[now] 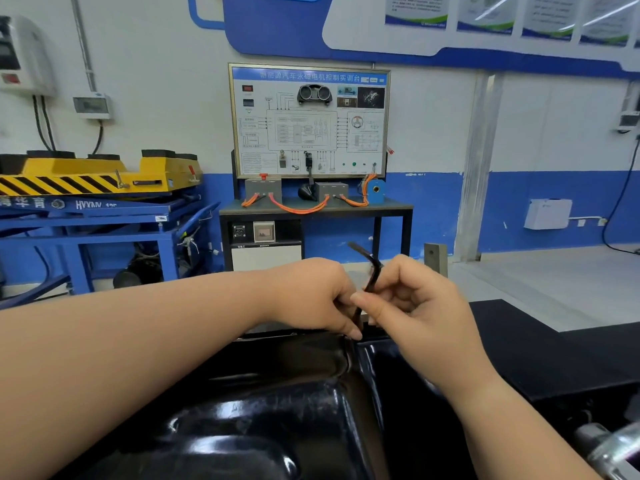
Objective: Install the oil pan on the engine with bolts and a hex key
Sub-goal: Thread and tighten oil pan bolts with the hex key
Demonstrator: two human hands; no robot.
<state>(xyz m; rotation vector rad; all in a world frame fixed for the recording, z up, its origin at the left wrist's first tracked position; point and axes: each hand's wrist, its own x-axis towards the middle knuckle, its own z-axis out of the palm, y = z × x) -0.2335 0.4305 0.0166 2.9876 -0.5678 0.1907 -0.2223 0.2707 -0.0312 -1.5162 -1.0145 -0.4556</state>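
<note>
A glossy black oil pan (277, 410) fills the bottom of the view, lying on the engine. A black L-shaped hex key (369, 268) stands upright over the pan's far edge, its short arm pointing up and left. My left hand (311, 296) pinches the key's lower shaft just above the pan's flange. My right hand (412, 299) grips the shaft a little higher, at the bend, with curled fingers. The key's tip and any bolt under it are hidden by my fingers.
A black bench surface (540, 348) extends to the right of the pan. A shiny metal engine part (609, 448) shows at the bottom right. Beyond stand a training board on a desk (308, 123) and a blue and yellow lift table (93, 188).
</note>
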